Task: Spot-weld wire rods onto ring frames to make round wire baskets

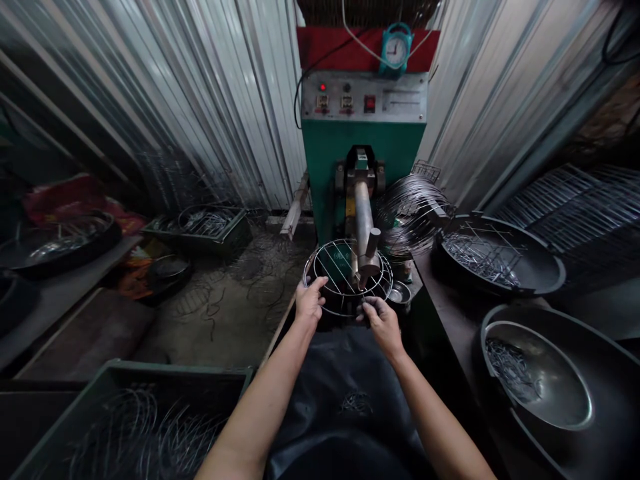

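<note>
A round wire rack with parallel cross wires is held against the metal arm of a green welding machine. My left hand grips the rack's left rim, fingers curled round the wire. At the rack's lower edge, my right hand pinches the rim beneath the arm's electrode tip. A dark apron covers my lap below both forearms.
On the right stand a dark pan of short wire pieces, a steel bowl and stacked wire grids. Wire rings hang by the machine. A green crate of wire hoops sits bottom left. Corrugated metal walls enclose the space.
</note>
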The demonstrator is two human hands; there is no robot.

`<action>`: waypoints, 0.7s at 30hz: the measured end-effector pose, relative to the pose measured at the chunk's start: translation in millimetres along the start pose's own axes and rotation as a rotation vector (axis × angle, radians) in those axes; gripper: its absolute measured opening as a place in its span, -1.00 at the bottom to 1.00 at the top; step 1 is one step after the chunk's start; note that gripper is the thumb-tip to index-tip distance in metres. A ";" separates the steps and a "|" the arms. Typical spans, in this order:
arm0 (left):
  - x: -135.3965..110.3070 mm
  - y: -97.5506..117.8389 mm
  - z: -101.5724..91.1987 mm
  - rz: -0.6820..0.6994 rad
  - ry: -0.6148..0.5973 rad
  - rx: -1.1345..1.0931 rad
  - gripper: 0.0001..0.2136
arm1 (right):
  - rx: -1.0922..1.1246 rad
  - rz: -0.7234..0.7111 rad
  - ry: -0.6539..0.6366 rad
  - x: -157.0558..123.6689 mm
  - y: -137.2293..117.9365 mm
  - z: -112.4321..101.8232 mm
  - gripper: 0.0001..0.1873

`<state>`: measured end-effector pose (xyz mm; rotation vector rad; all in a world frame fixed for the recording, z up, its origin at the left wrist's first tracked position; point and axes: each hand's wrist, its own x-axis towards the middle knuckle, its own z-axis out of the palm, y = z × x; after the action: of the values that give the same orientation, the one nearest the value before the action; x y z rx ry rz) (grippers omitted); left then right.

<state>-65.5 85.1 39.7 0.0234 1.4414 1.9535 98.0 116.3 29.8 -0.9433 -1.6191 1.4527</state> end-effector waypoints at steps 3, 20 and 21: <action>3.4 -1.1 0.0 -0.013 0.022 0.001 -0.53 | -0.009 -0.010 -0.002 3.6 0.2 0.1 -0.72; 15.6 3.9 -36.1 -0.290 -0.060 0.058 -0.53 | -0.436 -0.152 -0.058 -34.4 23.8 -24.0 -0.81; 17.9 4.0 -41.5 -0.310 -0.057 0.065 -0.54 | -0.559 -0.129 -0.193 -44.4 33.5 -25.9 -0.85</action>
<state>-97.7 59.6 20.6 -0.1079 1.3798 1.6424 142.3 90.8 -4.2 -0.9917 -2.2505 1.0409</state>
